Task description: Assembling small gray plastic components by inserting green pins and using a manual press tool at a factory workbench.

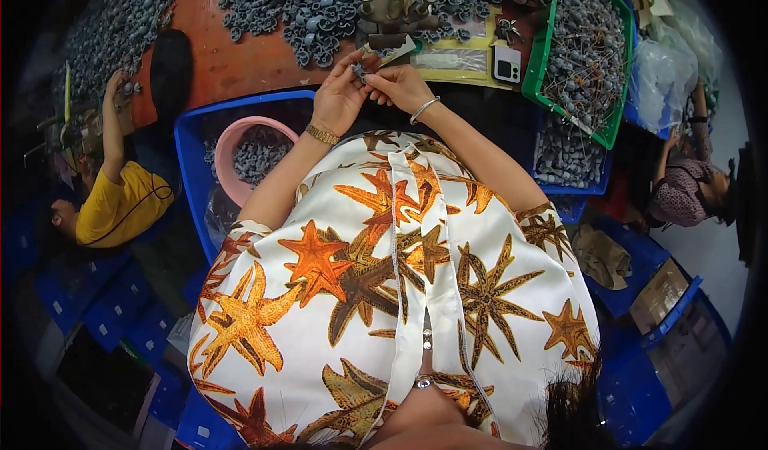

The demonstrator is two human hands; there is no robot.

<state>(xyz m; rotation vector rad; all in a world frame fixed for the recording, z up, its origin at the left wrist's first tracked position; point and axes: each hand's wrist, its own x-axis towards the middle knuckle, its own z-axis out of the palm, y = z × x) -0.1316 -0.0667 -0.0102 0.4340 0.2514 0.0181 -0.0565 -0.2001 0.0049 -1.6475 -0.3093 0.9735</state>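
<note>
My left hand (340, 90) and my right hand (400, 86) meet at the near edge of an orange worktable (232, 58). Together they pinch one small grey part (359, 71) between the fingertips. A gold bracelet sits on my left wrist and a silver bangle on my right. Just beyond my fingers stands a small metal press fixture (390, 12), with a big heap of the same grey parts (304, 10) spread around it. My white blouse with orange starfish fills the lower middle of the view.
A pink bowl (228, 150) of grey parts sits in a blue crate (188, 130) at my left. A green crate (538, 58) of wired grey parts and a phone (507, 64) lie at the right. One person in yellow (120, 202) works at left, another at far right (680, 194).
</note>
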